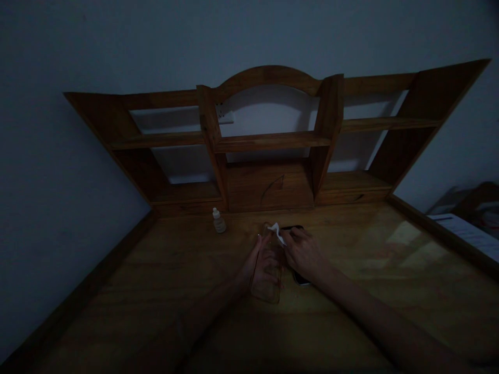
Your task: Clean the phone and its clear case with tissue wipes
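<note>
In the dim head view, my left hand [253, 259] is closed around a clear phone case [267, 291], its fingers showing through the transparent back. The case is held at a tilt above the wooden desk. My right hand [306, 254] pinches a white tissue [277, 232] at the upper end of the case. Under my right hand lies a dark smartphone [302, 280], partly hidden by the hand and wrist. Off to the left, a small bottle with a white cap [219, 222] stands upright on the desk.
A wooden shelf unit [268, 141] with open compartments rises along the back of the desk [163, 291]. Behind it, a white power socket [226, 117] shows against the wall. Papers [463, 234] lie beyond the desk's raised right edge.
</note>
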Demonstrator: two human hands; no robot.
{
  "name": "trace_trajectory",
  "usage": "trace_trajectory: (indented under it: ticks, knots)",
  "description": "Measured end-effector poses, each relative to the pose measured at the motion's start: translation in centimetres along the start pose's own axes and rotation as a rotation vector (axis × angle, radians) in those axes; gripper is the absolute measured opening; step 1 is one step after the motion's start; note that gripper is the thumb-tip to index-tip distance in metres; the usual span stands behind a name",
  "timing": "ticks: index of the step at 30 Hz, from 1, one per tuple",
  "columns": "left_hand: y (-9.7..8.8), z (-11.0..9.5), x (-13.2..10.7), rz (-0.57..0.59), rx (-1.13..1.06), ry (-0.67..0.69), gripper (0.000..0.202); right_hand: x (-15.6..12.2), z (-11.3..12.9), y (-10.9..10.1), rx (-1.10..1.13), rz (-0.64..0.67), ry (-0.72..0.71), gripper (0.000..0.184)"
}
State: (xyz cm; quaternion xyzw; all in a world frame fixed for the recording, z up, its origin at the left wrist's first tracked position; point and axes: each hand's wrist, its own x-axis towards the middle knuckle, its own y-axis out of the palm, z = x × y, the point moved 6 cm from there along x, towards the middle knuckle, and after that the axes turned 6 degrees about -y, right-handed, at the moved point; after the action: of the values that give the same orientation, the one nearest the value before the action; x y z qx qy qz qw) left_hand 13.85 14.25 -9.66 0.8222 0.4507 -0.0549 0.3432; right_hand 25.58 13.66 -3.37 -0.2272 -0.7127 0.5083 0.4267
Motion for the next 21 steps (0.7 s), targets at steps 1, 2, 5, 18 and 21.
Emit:
trace_trajectory:
  ticks: [1,2,5,18,21]
  knots:
    - [0.1,0.0,0.0,0.006,0.004,0.001,0.068,0.0,-0.1,0.1,0.002,-0.003,0.001,0.036]
    - [0.1,0.0,0.0,0.014,0.005,0.001,0.068,0.0,-0.1,0.1,0.003,-0.006,0.002,0.035]
    - [0.2,0.0,0.0,0.032,0.002,0.001,0.067,-0.1,-0.1,0.2,0.016,-0.012,-0.013,0.033]
    - [0.3,-0.3,-0.3,-0.038,-0.007,0.05,0.067,-0.9,0.9,-0.1,0.118,-0.095,-0.155,0.035]
    - [0.7,-0.4,-0.5,-0.021,-0.021,0.044,0.065,-0.9,1.3,-0.1,0.129,-0.131,-0.211,0.036]
